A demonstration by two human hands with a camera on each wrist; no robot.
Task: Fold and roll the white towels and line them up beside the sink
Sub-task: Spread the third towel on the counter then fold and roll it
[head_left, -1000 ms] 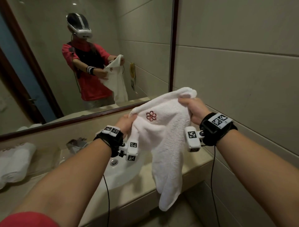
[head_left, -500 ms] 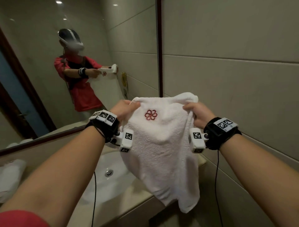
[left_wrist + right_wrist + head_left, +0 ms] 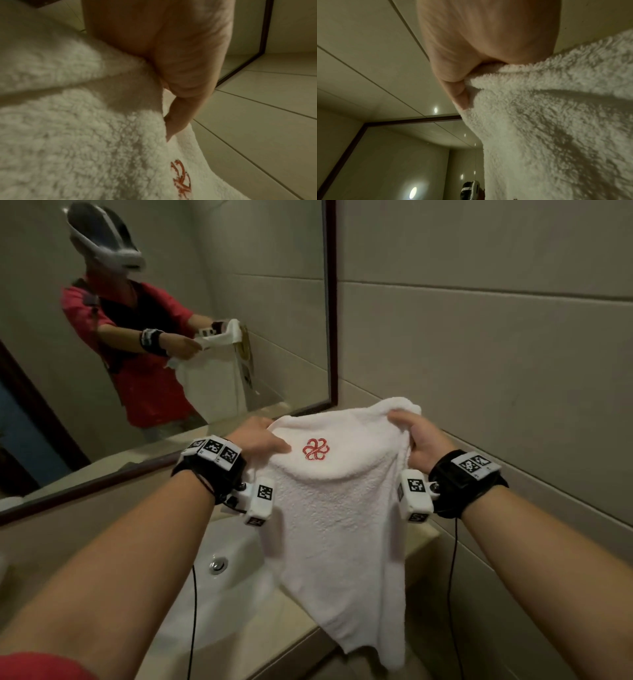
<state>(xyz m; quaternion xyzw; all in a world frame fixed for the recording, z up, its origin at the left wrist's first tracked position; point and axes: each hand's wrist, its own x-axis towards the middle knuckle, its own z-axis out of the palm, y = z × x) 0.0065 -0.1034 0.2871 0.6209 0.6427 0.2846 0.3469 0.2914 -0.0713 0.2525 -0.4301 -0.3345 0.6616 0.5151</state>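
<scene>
My left hand and right hand each pinch a top corner of the towel, thumbs curled over the edge. Towel: white, thick looped pile, red flower-shaped emblem stitched near the top on a smooth band folded toward me. It hangs in the air, spread between both hands, over the right end of the counter, just right of the sink; lower edge uneven, one corner drooping past the counter's front edge.

Towel fluffy terry cloth (red stitched emblem); sink glossy; wall tiles smooth, satin.
</scene>
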